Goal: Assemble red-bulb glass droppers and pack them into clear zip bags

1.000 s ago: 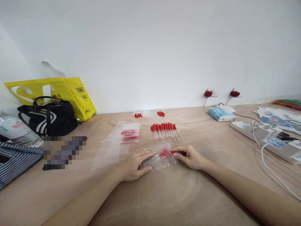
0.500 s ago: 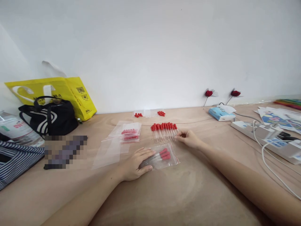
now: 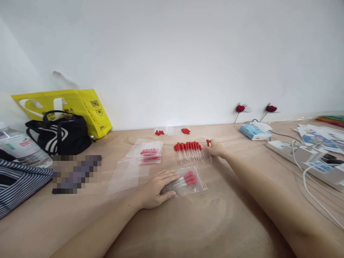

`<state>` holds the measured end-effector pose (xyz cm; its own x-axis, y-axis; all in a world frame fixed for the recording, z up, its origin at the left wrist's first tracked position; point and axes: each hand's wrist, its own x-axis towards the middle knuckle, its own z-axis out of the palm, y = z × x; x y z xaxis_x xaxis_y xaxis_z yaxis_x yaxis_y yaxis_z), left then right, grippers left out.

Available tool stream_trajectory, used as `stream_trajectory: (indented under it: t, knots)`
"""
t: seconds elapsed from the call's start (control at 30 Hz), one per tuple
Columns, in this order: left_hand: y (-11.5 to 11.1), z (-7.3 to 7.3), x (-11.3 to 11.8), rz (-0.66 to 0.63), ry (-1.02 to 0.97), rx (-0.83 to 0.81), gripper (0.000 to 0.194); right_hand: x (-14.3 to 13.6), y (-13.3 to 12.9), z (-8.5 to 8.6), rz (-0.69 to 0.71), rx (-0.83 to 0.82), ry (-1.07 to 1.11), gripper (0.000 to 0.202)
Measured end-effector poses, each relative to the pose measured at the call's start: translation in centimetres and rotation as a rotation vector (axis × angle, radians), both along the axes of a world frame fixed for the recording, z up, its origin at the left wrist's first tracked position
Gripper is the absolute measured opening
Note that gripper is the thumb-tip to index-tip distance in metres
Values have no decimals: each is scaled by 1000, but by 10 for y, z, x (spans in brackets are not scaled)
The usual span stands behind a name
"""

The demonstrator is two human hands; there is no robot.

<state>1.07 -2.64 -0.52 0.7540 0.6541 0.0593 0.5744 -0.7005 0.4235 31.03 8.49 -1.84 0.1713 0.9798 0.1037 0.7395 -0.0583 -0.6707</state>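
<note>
My left hand (image 3: 158,188) lies flat with fingers outstretched over the left part of a clear zip bag (image 3: 200,182). In that bag are several glass droppers (image 3: 179,182) with red bulbs, their tips hidden under the hand. Beyond it, a row of red-bulbed droppers (image 3: 189,152) lies side by side on the table. Just right of the row, my right hand (image 3: 215,148) pinches a single dropper (image 3: 208,143), its red bulb showing at the fingertips. Left of the row sits a stack of filled zip bags (image 3: 150,154), with flat, clear bags (image 3: 125,175) beside it.
Small bags of red bulbs (image 3: 186,131) lie by the wall. At left are a yellow bag (image 3: 100,116), a black bag (image 3: 72,134) and a large bottle (image 3: 23,147). A tissue pack (image 3: 254,132), white power strips (image 3: 303,157) with cables, and papers (image 3: 319,138) occupy the right.
My right hand has lifted a dropper from the right end of the row and moved slightly away and to the right. My left hand stays on the bag.
</note>
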Motion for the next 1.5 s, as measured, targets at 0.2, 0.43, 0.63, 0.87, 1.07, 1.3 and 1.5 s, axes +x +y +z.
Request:
stream_trajectory:
  t: [0.2,0.43,0.63,0.87,1.07,1.3,1.5]
  knots:
    - [-1,1,1,-7,22,4,48,1,-49,-4,65,155,538,61]
    - [1,1,0,-1,39,24,48,-29,-86,-25,134,282,884,62]
    - [2,0,0,-20,47,8,46,-40,-88,-23,124,234,1049,48]
    - [1,2,2,-19,36,7,46,-43,-96,-20,243,10,1145,41]
    - [1,0,1,-11,24,4,46,-42,-99,-19,246,-5,1101,46]
    - [0,1,2,-4,9,23,48,-47,-100,-28,353,83,816,33]
    - [-1,2,3,20,14,25,47,-44,-98,-30,478,129,409,21]
